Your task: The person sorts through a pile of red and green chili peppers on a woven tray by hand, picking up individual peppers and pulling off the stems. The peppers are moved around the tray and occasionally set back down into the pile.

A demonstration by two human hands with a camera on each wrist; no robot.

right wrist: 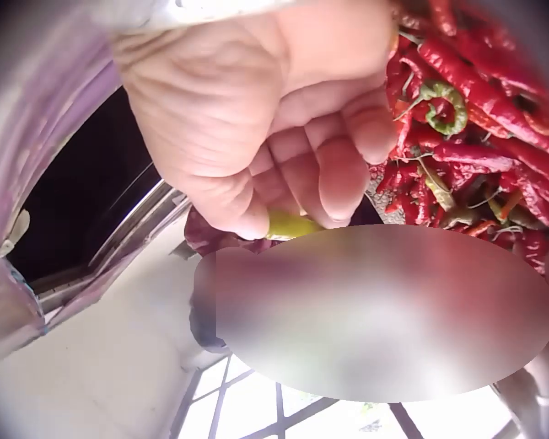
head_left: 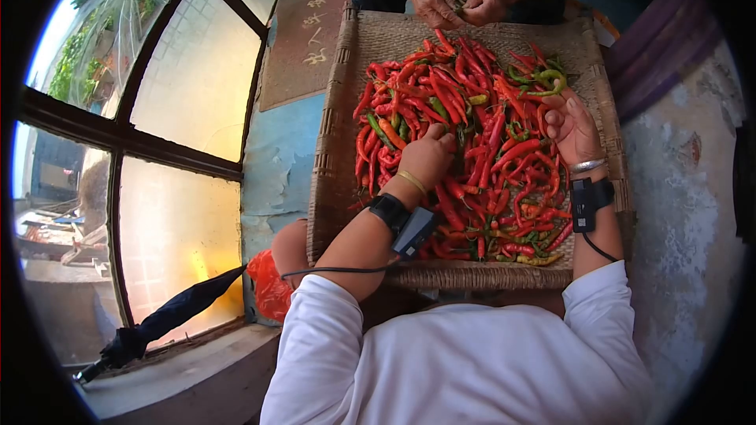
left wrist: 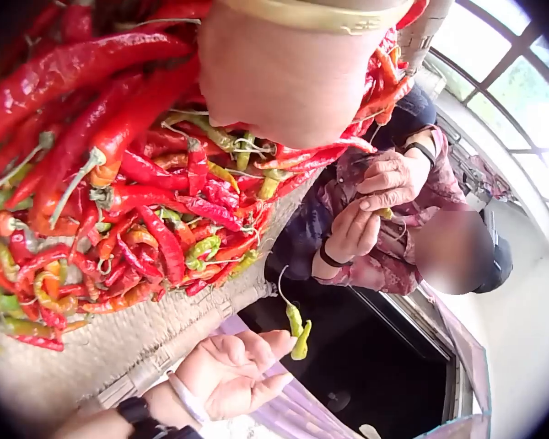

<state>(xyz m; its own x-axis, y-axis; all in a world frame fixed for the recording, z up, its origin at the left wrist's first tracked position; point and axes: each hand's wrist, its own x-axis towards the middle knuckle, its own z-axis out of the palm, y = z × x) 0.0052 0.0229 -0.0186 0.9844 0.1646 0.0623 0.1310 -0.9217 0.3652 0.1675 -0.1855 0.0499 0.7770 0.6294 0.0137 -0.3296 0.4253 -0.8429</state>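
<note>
A shallow woven tray (head_left: 335,149) holds a large heap of chili peppers (head_left: 472,161), mostly red with some green and orange. My right hand (head_left: 573,127) is raised over the heap's right side, palm up. Between its thumb and fingertips it pinches a green chili pepper (left wrist: 297,331), whose stem sticks up in the left wrist view. My left hand (head_left: 428,156) is down at the middle of the heap, back of the hand upward and fingers bent. Its fingertips are hidden, so I cannot tell whether it holds a pepper.
Across the tray, another person's hands (head_left: 453,4) work together over its far edge. A window (head_left: 185,149) stands at the left, with a folded dark umbrella (head_left: 169,311) and a red plastic bag (head_left: 269,287) near it. Purple cloth (head_left: 669,47) hangs at the right.
</note>
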